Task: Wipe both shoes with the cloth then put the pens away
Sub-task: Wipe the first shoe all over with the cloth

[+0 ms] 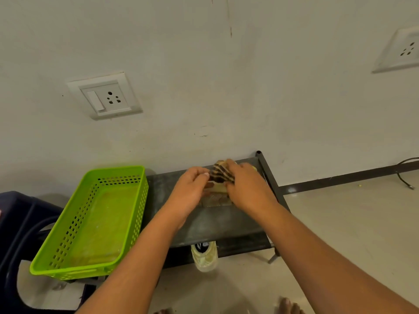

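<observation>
A brown-and-cream striped cloth (221,172) is bunched at the far end of a low dark metal rack (204,225), close to the wall. My right hand (247,186) grips the cloth from the right, and my left hand (190,189) pinches its left edge with curled fingers. Under the cloth lies a beige and brown item (216,199), mostly hidden by my hands, so I cannot tell what it is. One white shoe (204,257) sticks out from below the rack's front edge. No pens are in view.
An empty green perforated basket (68,232) sits left of the rack, partly over a dark blue stool (18,223). Wall sockets (105,96) are mounted above. A black cable (405,175) lies on the floor at the right. My toes (288,305) show at the bottom.
</observation>
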